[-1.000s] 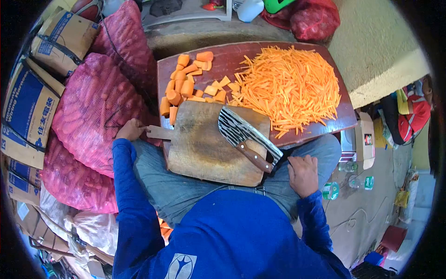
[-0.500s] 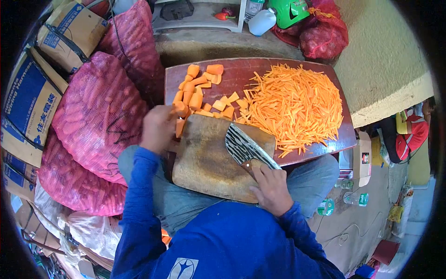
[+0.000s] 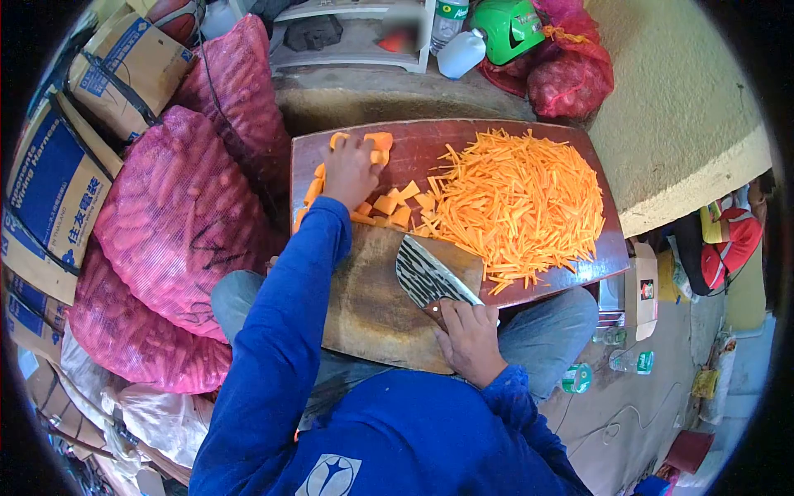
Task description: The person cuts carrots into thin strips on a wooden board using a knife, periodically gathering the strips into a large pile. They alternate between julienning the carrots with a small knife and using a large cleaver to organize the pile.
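Observation:
My right hand (image 3: 473,335) is wrapped round the handle of a broad knife (image 3: 432,273), whose dark, streaked blade lies over the worn wooden cutting board (image 3: 376,302) on my lap. At the far left of the reddish-brown table (image 3: 422,153), my left hand (image 3: 351,172) reaches over the peeled carrot chunks (image 3: 378,140), fingers apart and touching some of them. The hand and sleeve hide part of these chunks. Cut carrot pieces (image 3: 399,207) lie just beyond the board. To the right of them is a large heap of carrot strips (image 3: 525,207).
Pink mesh sacks of carrots (image 3: 186,215) crowd my left side, with cardboard boxes (image 3: 62,182) behind. Beyond the table are a low ledge (image 3: 397,95), a green helmet (image 3: 506,31) and a red net bag (image 3: 571,78). Plastic bottles (image 3: 633,361) lie on the floor at right.
My left hand has moved from the table's left edge, forward and right, onto the far carrot chunks. The knife stays in my right hand over the board. The view has shifted slightly.

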Demonstrator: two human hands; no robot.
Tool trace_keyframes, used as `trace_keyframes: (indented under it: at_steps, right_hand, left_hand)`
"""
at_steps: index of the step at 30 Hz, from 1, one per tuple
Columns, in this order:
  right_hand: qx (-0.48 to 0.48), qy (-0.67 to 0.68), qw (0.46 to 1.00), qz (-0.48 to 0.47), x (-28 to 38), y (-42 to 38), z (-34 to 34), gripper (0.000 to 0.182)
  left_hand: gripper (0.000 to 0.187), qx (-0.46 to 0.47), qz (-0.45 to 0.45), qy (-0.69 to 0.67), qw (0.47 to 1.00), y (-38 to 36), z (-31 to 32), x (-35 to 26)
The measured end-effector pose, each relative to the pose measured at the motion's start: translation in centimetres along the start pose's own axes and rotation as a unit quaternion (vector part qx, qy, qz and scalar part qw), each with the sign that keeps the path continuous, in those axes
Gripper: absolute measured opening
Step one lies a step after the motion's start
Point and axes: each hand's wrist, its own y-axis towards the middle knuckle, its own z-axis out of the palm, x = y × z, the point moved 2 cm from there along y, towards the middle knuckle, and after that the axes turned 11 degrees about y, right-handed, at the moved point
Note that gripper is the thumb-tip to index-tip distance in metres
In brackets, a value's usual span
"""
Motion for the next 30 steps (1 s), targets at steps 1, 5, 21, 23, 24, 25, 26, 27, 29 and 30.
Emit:
trace_keyframes:
  at_steps: [1,5,21,23,24,25,26,27,29,30]
  right_hand:
    - [-0.002,0.001,1.0,0.002,-0.1,0.0,0.0,0.06]
    - [-0.01,0.005,1.0,-0.006,-0.2,-0.2,0.1,0.058]
    - [-0.014,-0.003,1.0,-0.018,-0.7,-0.4,0.2,0.053]
    - [-0.019,-0.004,1.0,-0.021,-0.9,-0.4,0.3,0.053]
    - [-0.022,-0.005,0.999,-0.025,-0.9,-0.5,0.4,0.053]
    - [-0.023,-0.004,0.999,-0.023,-0.9,-0.5,0.4,0.053]
    - [-0.024,-0.005,0.999,-0.023,-0.8,-0.5,0.3,0.053]
    - [-0.026,-0.006,0.999,-0.024,-0.8,-0.5,0.3,0.053]
    - [-0.032,-0.005,0.999,-0.029,-0.8,-0.5,0.3,0.053]
    - [-0.038,-0.007,0.999,-0.034,-0.8,-0.4,0.3,0.053]
  left_hand:
    - [0.044,0.015,-0.021,0.005,1.0,0.5,0.4,0.5]
    - [0.066,0.035,-0.038,0.012,0.999,1.2,2.0,1.2]
    - [0.051,0.047,-0.016,0.038,0.998,3.8,5.4,1.2]
    - [0.046,0.022,-0.004,-0.001,1.0,2.8,4.6,0.9]
    - [0.046,0.024,0.0,-0.002,1.0,2.5,4.0,0.7]
    - [0.044,0.058,0.014,0.009,0.998,2.1,3.5,0.5]
    - [0.043,0.093,0.028,0.019,0.995,1.9,2.9,0.5]
    - [0.043,0.094,0.029,0.02,0.995,1.8,2.3,0.6]
    - [0.044,0.157,0.074,0.007,0.985,1.7,1.4,0.8]
    - [0.044,0.156,0.075,0.009,0.985,1.6,1.1,0.9]
